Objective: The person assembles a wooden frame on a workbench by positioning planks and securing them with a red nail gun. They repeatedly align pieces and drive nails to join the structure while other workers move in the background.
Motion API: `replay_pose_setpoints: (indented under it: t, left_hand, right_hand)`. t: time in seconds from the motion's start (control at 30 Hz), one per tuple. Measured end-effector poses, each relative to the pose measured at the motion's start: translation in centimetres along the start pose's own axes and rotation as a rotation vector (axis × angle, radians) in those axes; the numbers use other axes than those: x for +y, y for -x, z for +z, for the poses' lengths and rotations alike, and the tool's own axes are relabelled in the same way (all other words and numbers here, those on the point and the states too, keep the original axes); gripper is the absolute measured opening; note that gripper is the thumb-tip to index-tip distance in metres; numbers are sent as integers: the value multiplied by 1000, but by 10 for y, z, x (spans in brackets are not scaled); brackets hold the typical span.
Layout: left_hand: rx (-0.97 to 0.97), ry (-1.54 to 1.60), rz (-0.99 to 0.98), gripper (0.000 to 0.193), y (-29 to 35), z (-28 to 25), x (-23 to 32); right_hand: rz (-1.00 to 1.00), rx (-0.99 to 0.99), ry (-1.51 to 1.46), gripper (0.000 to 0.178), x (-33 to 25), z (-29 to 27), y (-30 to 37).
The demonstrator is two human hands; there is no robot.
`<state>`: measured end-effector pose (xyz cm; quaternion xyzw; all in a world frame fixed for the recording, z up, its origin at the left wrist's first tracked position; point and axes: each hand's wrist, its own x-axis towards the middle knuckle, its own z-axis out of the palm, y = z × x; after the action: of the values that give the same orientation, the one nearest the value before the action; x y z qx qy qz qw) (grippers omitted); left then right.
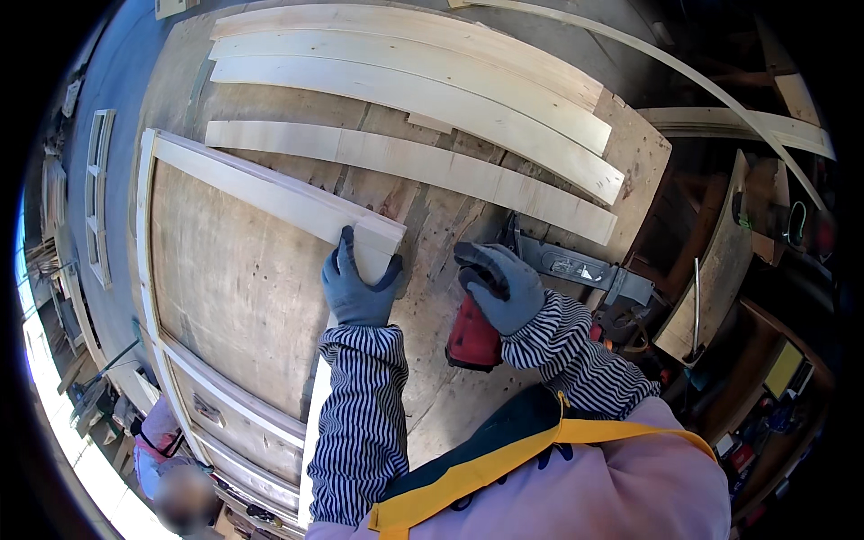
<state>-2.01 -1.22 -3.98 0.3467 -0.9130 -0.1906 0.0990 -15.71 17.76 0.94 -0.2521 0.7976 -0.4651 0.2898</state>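
My left hand (pixel 363 286), in a grey-blue work glove, grips the corner of a pale wooden frame (pixel 256 187). Its thumb and fingers straddle the end of the strip where two pieces meet. To the right, my right hand (pixel 509 286), gloved alike, is closed around what looks like a nail gun. The nail gun has a red body (pixel 474 335) below the hand and a long grey metal magazine (pixel 562 263) reaching to the right. The glove hides its handle. The frame lies flat on a worn plywood worktable (pixel 229 270).
Several long pale boards (pixel 396 67) lie across the table's far side, with a single strip (pixel 414 171) nearer. A curved board and a metal bar (pixel 697 310) stand among clutter at right. Another person (pixel 166 450) is at the lower left, beside the frame's far end.
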Motion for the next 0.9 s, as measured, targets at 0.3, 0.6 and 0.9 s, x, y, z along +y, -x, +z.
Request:
replay_pose_setpoints:
  t: [0.3,0.6,0.9]
  left_hand:
    - [-37,-4,-49,89,1,-3,0]
    - [-44,-111,-127,83,0,-10,11]
    - [-99,-48,-220,79,-2,-26,14]
  right_hand:
    - [-47,2,-33,39,-1,0,6]
    - [-205,-39,276,53,-8,-17,37]
    - [181,-311,897,86,74,-28,113]
